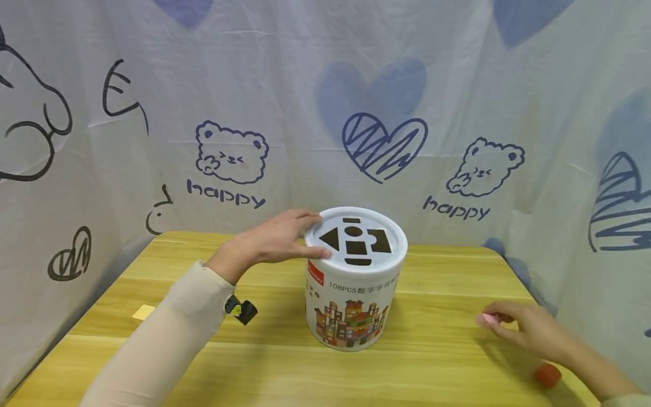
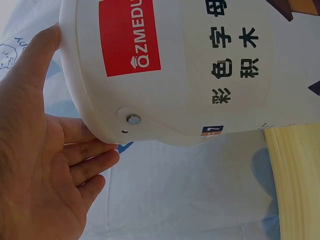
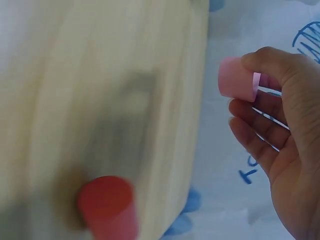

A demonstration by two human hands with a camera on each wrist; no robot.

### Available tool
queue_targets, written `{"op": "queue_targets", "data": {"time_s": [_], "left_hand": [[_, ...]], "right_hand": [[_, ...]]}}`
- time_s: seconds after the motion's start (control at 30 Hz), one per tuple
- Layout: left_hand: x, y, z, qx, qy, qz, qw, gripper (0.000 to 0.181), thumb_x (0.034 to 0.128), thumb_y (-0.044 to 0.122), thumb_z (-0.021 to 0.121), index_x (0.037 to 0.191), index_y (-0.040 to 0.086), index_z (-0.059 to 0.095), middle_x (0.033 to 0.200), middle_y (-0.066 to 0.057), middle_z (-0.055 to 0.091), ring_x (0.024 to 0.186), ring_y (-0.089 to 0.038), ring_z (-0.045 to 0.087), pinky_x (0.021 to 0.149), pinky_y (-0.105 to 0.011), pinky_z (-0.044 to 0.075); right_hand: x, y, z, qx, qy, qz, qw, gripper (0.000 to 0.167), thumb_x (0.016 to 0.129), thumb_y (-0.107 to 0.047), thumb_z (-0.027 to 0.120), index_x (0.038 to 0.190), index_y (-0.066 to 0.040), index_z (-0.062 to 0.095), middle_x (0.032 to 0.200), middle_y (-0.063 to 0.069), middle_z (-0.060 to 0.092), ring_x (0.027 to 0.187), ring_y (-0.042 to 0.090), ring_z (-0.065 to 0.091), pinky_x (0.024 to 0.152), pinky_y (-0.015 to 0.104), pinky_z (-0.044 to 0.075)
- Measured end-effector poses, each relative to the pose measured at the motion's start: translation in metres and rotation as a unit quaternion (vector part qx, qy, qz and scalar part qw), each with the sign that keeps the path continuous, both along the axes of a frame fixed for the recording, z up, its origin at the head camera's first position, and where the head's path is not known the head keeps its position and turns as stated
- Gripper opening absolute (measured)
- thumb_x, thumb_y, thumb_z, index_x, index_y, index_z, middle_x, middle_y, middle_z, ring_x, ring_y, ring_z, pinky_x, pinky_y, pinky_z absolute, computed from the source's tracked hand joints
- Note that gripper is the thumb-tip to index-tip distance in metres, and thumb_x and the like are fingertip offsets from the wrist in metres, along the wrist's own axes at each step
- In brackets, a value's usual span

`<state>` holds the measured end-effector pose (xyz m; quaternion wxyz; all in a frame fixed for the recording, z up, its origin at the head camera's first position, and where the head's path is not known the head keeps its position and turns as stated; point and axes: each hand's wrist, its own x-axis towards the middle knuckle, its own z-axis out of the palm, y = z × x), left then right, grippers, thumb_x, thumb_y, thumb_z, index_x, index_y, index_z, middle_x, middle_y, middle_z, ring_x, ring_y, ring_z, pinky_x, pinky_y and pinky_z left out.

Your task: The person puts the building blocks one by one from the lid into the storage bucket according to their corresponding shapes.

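White cloth [image 1: 300,141] is hanging behind and beside the workspace, showing blue hearts, line-drawn bears and the word "happy". Below it, a yellowish wooden table [image 1: 274,373] is stretching across the lower part of the head view. Near the table's middle, a white bucket [image 1: 352,305] is standing upright, its printed side showing colourful building shapes, a red label and black lettering. Its lid [image 1: 381,219] is facing up and displaying dark cut-outs, among them a triangle, a circle and several straight-edged shapes.

The person's left hand [image 1: 274,238] is resting on the left part of the lid's rim, thumb and fingers spreading wide, with the thumb lying at the near side and the other fingers reaching towards the far side. A pale sleeve [image 1: 163,333] is covering that arm, and a small black device [image 1: 244,311] is sitting at the wrist.

Well apart from the bucket, to its right, the right hand [image 1: 534,330] is pinching a pink block [image 1: 490,319] between thumb and fingers. In the right wrist view, the lower fingers are curving loosely beneath the block. A red block [image 1: 548,374] is lying on the table near the right forearm. Across the table, a flat yellow piece [image 1: 144,312] is lying near the left edge.
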<state>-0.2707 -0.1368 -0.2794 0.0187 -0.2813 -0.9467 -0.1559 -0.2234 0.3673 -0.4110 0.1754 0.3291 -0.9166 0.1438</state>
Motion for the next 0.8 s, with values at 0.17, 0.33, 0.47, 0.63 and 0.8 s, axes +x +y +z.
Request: {"op": "queue_targets", "data": {"time_s": [0.17, 0.33, 0.47, 0.63, 0.8], "left_hand": [[-0.001, 0.000, -0.001, 0.003, -0.001, -0.001, 1.0000, 0.104, 0.0776, 0.081, 0.054, 0.152, 0.011, 0.036, 0.156, -0.009, 0.033, 0.141, -0.028, 0.029, 0.115, -0.052, 0.025], [-0.002, 0.000, -0.002, 0.004, -0.002, -0.001, 1.0000, 0.104, 0.0775, 0.081, 0.053, 0.152, 0.011, 0.036, 0.156, -0.009, 0.033, 0.142, -0.028, 0.029, 0.115, -0.052, 0.025], [-0.002, 0.000, -0.002, 0.001, 0.003, -0.002, 1.0000, 0.103, 0.0785, 0.080, 0.053, 0.151, 0.010, 0.036, 0.155, -0.009, 0.034, 0.141, -0.028, 0.030, 0.115, -0.051, 0.024], [0.000, 0.000, -0.002, 0.000, 0.007, -0.004, 1.0000, 0.103, 0.0788, 0.080, 0.053, 0.151, 0.009, 0.037, 0.155, -0.009, 0.034, 0.141, -0.029, 0.030, 0.115, -0.052, 0.025], [0.001, 0.000, -0.001, 0.002, 0.007, -0.006, 1.0000, 0.102, 0.0794, 0.078, 0.054, 0.151, 0.008, 0.037, 0.155, -0.011, 0.035, 0.141, -0.030, 0.031, 0.115, -0.052, 0.025]], "right_hand": [[-0.002, -0.009, 0.020, 0.006, 0.029, 0.009, 0.9995, 0.020, 0.082, -0.017, 0.080, 0.097, -0.027, 0.070, 0.087, -0.027, 0.060, 0.077, -0.005, 0.056, 0.064, 0.025, 0.054], [-0.004, -0.020, 0.040, 0.006, 0.049, 0.031, 0.9983, 0.025, 0.079, -0.014, 0.082, 0.100, -0.025, 0.071, 0.091, -0.024, 0.062, 0.079, -0.002, 0.056, 0.065, 0.024, 0.053], [-0.006, -0.031, 0.058, 0.008, 0.066, 0.046, 0.9967, 0.029, 0.077, -0.011, 0.083, 0.101, -0.022, 0.072, 0.093, -0.021, 0.063, 0.081, -0.001, 0.057, 0.066, 0.023, 0.053], [-0.008, -0.047, 0.080, 0.005, 0.072, 0.066, 0.9952, 0.031, 0.077, -0.008, 0.082, 0.104, -0.021, 0.072, 0.095, -0.019, 0.064, 0.082, 0.001, 0.056, 0.070, 0.019, 0.051], [-0.007, -0.066, 0.100, -0.006, 0.070, 0.079, 0.9944, 0.028, 0.079, -0.009, 0.080, 0.104, -0.021, 0.073, 0.096, -0.018, 0.065, 0.083, 0.002, 0.056, 0.071, 0.021, 0.052]]}}
